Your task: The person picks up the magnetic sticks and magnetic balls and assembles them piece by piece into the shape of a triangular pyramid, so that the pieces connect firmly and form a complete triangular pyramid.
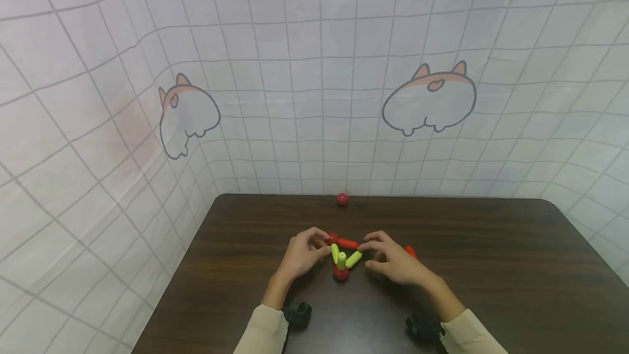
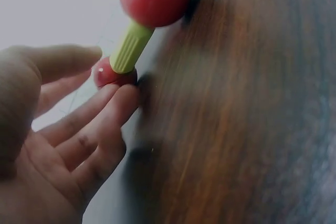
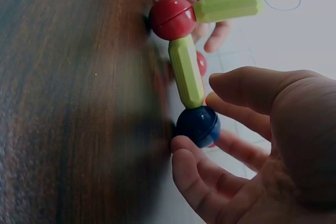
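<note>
A magnetic stick-and-ball figure lies on the table. At its front is a red ball (image 3: 172, 17) with an upright yellow-green stick (image 1: 342, 260). Two more yellow-green sticks run back from it, the left one (image 2: 132, 47) to another red ball (image 2: 113, 73), the right one (image 3: 186, 72) to a dark blue ball (image 3: 198, 126). Across the back a red stick (image 1: 348, 243) joins these two balls. My left hand (image 1: 303, 253) holds the back red ball between thumb and fingertips. Around the blue ball, my right hand (image 1: 391, 260) has loosely bent fingers touching it, the thumb apart.
A single red ball (image 1: 342, 199) sits near the table's back edge. A loose red stick (image 1: 410, 251) lies beyond my right hand, partly hidden. Behind the dark wooden table (image 1: 491, 266) hangs a white checked cloth (image 1: 314, 97).
</note>
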A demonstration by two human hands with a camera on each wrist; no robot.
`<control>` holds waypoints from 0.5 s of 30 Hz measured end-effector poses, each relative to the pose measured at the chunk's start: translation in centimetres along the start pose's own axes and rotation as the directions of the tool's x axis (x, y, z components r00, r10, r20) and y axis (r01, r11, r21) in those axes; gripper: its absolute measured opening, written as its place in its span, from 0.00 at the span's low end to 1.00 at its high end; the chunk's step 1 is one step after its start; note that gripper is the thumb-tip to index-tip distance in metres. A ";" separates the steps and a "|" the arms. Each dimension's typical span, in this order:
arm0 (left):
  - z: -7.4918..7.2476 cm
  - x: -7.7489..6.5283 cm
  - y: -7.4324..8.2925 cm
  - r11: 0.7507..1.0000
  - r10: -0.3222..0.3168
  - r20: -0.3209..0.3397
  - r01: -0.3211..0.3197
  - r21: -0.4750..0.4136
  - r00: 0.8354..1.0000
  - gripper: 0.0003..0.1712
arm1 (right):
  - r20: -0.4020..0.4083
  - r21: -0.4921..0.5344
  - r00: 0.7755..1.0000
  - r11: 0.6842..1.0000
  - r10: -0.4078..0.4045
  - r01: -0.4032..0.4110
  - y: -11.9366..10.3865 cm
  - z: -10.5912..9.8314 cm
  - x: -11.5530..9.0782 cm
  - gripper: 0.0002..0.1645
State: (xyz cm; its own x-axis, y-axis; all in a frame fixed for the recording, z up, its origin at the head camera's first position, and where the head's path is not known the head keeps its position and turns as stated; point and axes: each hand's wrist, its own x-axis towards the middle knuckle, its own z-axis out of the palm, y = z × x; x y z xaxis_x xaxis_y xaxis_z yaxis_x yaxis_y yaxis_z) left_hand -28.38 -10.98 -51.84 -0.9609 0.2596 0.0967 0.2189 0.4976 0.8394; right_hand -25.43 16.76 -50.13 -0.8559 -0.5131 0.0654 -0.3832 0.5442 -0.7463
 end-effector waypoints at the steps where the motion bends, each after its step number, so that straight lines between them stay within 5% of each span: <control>1: -0.1 0.0 0.0 1.000 0.010 0.018 -0.010 0.005 1.000 0.13 | -0.003 0.000 1.000 1.000 0.008 -0.008 0.0 0.0 0.0 0.21; 10: -0.9 -0.4 0.1 0.997 0.064 0.240 -0.071 0.023 0.969 0.30 | -0.017 0.009 0.999 0.999 0.050 -0.050 -0.5 0.2 -0.2 0.26; 15: -0.6 -0.5 0.0 0.995 0.048 0.272 -0.068 0.066 0.961 0.38 | 0.000 0.018 0.997 0.997 0.071 -0.071 -0.5 0.3 -0.1 0.28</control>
State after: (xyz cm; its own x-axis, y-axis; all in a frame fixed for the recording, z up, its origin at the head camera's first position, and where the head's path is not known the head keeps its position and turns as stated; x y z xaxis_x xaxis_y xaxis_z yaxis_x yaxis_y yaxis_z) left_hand -27.94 -11.58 -51.54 -0.8670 0.4981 -0.0123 0.2946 0.5323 0.7937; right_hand -25.01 16.38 -49.95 -0.8808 -0.4733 0.0125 -0.3155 0.5671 -0.7608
